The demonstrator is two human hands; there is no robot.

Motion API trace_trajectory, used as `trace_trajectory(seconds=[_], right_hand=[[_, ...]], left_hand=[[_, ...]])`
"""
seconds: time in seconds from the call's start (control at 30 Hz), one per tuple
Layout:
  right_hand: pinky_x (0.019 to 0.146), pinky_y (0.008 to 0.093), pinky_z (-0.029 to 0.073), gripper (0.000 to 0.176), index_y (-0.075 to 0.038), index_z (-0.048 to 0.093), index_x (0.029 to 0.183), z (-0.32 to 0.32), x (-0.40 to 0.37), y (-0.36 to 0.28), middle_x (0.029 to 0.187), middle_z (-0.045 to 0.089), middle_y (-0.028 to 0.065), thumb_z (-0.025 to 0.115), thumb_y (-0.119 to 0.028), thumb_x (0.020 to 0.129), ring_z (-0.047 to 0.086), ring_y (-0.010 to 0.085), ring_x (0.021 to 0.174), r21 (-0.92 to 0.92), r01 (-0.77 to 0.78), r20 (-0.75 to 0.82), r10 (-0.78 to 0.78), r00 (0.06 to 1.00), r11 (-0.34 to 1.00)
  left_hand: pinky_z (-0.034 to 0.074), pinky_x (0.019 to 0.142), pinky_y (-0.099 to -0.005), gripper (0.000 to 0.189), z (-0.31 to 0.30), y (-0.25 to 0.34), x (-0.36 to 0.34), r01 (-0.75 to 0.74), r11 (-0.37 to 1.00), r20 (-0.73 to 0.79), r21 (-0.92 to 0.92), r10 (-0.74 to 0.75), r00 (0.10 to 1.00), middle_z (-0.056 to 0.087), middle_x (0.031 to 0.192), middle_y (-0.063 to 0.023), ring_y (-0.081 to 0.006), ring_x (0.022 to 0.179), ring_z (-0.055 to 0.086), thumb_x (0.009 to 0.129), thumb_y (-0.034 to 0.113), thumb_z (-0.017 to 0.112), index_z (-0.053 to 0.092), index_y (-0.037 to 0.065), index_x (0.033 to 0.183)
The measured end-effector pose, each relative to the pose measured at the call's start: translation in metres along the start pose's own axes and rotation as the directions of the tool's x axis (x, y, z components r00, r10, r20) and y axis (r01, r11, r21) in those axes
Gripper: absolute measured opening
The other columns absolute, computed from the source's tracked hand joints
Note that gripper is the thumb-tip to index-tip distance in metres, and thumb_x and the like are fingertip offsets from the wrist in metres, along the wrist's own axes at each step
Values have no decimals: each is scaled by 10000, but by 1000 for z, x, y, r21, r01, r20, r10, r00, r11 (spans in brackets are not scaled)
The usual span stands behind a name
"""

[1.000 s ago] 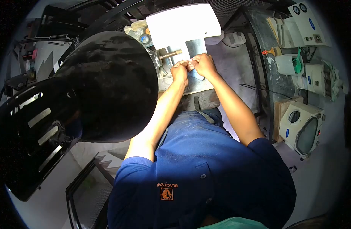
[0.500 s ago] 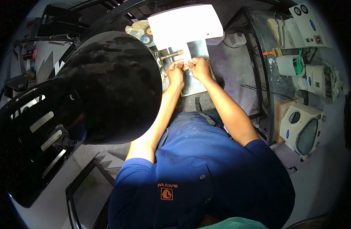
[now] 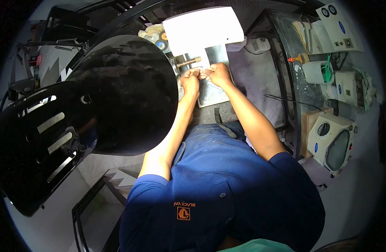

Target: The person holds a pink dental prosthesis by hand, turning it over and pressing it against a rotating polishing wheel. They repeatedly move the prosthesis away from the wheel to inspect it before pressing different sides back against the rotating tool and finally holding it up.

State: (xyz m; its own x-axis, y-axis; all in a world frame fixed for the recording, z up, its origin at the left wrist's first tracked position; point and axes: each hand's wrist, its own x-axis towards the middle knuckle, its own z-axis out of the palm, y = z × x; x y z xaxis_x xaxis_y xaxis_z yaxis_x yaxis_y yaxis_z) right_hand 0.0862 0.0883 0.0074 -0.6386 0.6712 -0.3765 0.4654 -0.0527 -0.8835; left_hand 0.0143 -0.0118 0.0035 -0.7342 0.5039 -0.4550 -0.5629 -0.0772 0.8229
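Observation:
My left hand (image 3: 190, 82) and my right hand (image 3: 220, 76) meet fingertip to fingertip over a metal tray (image 3: 211, 97). Both are closed in a pinch, around something too small and too brightly lit to make out. Just above my left fingers, a brass-coloured tapered spindle (image 3: 189, 62) points right from a machine under a white hood (image 3: 203, 30). Neither hand appears to touch the spindle.
A large black lamp shade (image 3: 130, 94) fills the left side, close to my left forearm. Polishing wheels (image 3: 161, 45) lie beside the hood. On the right bench are a brush (image 3: 300, 58) and a white container (image 3: 314, 72); a cabinet-like machine (image 3: 332, 140) stands lower.
My left hand has shifted slightly left and down, with its fingers still close to the right ones. The lamp shade sits slightly differently in view.

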Motion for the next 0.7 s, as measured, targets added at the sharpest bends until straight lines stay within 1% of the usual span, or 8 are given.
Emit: trace_trajectory(seconds=[0.07,0.13,0.2,0.27,0.4,0.47,0.53,0.7], right_hand=[[537,296,487,108,11,658,748,7,-14,6,615,644,107,647,-91,781,620,164,529,71,42,7,-43,999,997],[538,276,480,113,1,664,806,6,-37,-6,655,658,91,676,-104,769,599,130,540,-90,302,-46,-307,951,949],[573,286,490,130,-20,670,839,-2,-49,-14,726,672,101,682,-114,750,608,138,557,-192,256,39,-254,966,947],[600,311,497,128,-19,663,845,-5,-52,-11,689,649,131,669,-72,729,642,220,601,-222,431,-50,-452,891,874],[567,242,487,111,7,653,859,-8,-42,9,714,660,76,645,33,751,628,139,623,241,123,139,-160,977,963],[580,231,505,104,35,630,867,-14,-40,12,751,662,81,635,62,767,635,133,658,323,27,165,-84,983,946],[608,252,531,123,53,609,887,-16,-37,17,778,659,119,647,49,770,646,168,683,556,-121,150,45,988,822],[629,271,549,111,77,601,908,-16,-33,22,822,655,141,616,44,802,653,186,718,552,-123,151,46,988,825]], left_hand=[[526,616,-267,102,-6,5,-11,-45,999,0,30,45,999,641,790,-127,-169,640,614,878,2,499,577,-64,886],[516,621,-254,107,-16,7,-19,-229,958,142,173,206,968,648,807,-118,-151,664,612,884,15,506,581,-62,883],[502,631,-261,98,-22,15,-30,-248,926,169,285,206,964,656,814,-117,-140,674,611,869,32,540,605,-41,878],[489,640,-272,90,-22,24,-40,-382,588,276,713,266,924,656,802,-120,-156,678,619,844,43,574,629,-15,885],[481,645,-276,105,-19,19,-41,-553,495,391,670,398,830,647,789,-127,-196,705,628,828,60,592,642,0,899],[480,636,-268,122,-15,15,-43,-566,499,358,656,455,815,652,797,-118,-169,720,626,851,68,579,628,-30,904],[479,625,-254,155,-19,3,-39,-198,862,159,466,139,978,651,801,-98,-140,695,616,883,82,555,607,-62,911],[505,584,-236,104,-14,-4,-40,-134,957,139,258,101,985,635,774,-77,-114,630,593,881,31,552,597,-58,909]])
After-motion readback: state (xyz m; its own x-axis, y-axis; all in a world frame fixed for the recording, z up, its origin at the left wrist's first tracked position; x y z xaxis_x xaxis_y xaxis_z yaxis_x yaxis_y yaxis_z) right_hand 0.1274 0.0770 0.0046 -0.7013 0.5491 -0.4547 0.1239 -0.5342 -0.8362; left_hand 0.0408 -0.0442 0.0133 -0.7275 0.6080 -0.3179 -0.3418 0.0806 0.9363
